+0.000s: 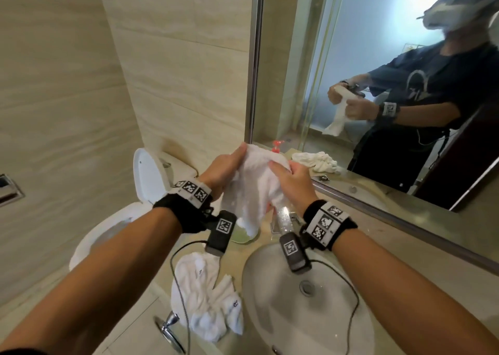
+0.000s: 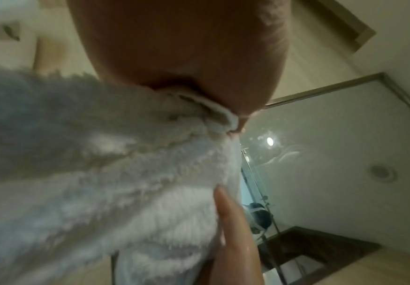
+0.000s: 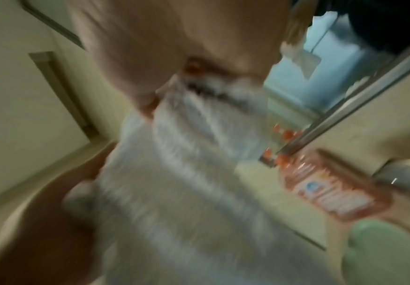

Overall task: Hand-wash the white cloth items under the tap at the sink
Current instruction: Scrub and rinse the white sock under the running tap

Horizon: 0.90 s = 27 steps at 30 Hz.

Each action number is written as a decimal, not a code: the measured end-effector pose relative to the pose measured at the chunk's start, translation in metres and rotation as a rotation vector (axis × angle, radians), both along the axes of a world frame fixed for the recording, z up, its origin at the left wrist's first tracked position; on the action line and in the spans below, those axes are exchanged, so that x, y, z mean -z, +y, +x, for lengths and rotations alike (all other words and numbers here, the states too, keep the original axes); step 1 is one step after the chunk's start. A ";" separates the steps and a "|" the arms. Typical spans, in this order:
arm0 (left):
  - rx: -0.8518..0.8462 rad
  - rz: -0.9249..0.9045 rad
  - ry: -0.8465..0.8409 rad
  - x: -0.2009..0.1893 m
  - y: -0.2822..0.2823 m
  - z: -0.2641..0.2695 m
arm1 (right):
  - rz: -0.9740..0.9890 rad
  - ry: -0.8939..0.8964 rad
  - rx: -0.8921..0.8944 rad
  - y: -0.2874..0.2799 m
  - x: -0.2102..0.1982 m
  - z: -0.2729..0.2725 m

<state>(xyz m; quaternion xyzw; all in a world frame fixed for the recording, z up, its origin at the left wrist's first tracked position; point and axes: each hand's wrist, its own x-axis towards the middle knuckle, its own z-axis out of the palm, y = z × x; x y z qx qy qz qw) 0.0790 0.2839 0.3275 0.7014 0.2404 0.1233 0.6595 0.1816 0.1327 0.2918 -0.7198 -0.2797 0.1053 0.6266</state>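
Observation:
A white terry cloth (image 1: 253, 182) hangs between both hands above the counter, left of the tap (image 1: 283, 217). My left hand (image 1: 224, 171) grips its upper left part and my right hand (image 1: 290, 176) grips its right side. The cloth's lower end dangles over a green dish (image 1: 243, 237). In the left wrist view the cloth (image 2: 126, 173) fills the frame under my left palm (image 2: 187, 48), with a right-hand finger (image 2: 233, 227) against it. The right wrist view is blurred: the cloth (image 3: 199, 173) runs down from my right hand (image 3: 174, 48). No water shows at the tap.
More white cloth items (image 1: 208, 300) lie heaped on the counter left of the sink (image 1: 270, 314). Another white pile (image 1: 316, 161) lies by the mirror (image 1: 378, 84). A pink pump bottle (image 3: 333, 187) stands behind the cloth. A toilet (image 1: 113, 219) stands at the left.

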 end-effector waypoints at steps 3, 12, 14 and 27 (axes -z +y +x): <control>-0.059 0.074 0.012 -0.003 -0.024 0.013 | 0.068 -0.077 0.065 0.030 -0.004 -0.023; -0.041 0.117 0.026 -0.003 -0.032 0.012 | -0.033 -0.116 0.166 0.042 0.000 -0.025; 0.006 0.125 0.028 0.000 -0.034 0.011 | -0.041 -0.042 0.183 0.041 -0.003 -0.015; 0.459 0.823 0.301 -0.008 0.001 -0.013 | -0.359 -0.360 -0.125 0.012 -0.013 0.016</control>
